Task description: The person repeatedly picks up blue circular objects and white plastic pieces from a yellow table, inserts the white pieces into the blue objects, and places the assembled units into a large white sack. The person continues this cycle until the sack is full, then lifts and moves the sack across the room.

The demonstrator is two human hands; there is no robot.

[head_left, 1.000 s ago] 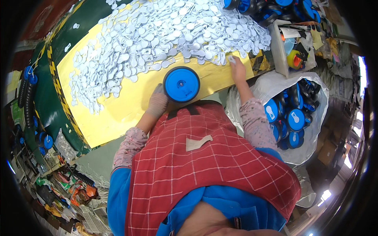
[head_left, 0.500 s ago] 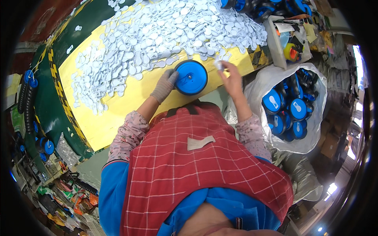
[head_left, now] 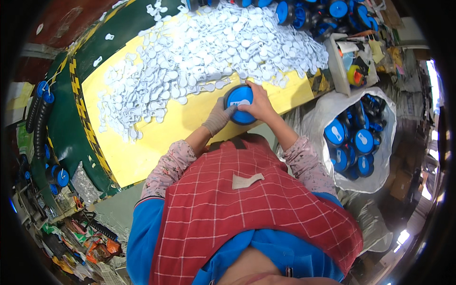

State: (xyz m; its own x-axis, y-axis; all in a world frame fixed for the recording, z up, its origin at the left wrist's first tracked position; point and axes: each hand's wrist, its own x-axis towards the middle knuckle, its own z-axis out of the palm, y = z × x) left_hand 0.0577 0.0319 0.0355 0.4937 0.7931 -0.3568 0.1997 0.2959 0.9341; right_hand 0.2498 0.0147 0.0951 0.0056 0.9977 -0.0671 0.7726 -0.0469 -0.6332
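Note:
Close in front of my apron, both hands hold a blue disc wheel with a black rim (head_left: 244, 118). My left hand (head_left: 217, 118), in a grey fingerless-looking glove, grips its left edge with the thumb over the face. My right hand (head_left: 260, 105) is bare and wraps the right edge, its index finger at the far rim. The right thumb presses on a white keyhole-shaped label (head_left: 241, 102) lying on the blue face. Part of the wheel is hidden under the right hand.
A broad heap of white keyhole-shaped labels (head_left: 204, 57) covers the yellow board (head_left: 137, 164). To my right, a white sack (head_left: 387, 161) holds several labelled blue wheels (head_left: 364, 141). More wheels (head_left: 338, 8) are piled far right, beside a small open box (head_left: 336, 59) of odds and ends.
My right hand has come left from beside the wheel, bringing the white label onto its blue face and closing round the rim. The left hand keeps its grip. The whole view has shifted slightly.

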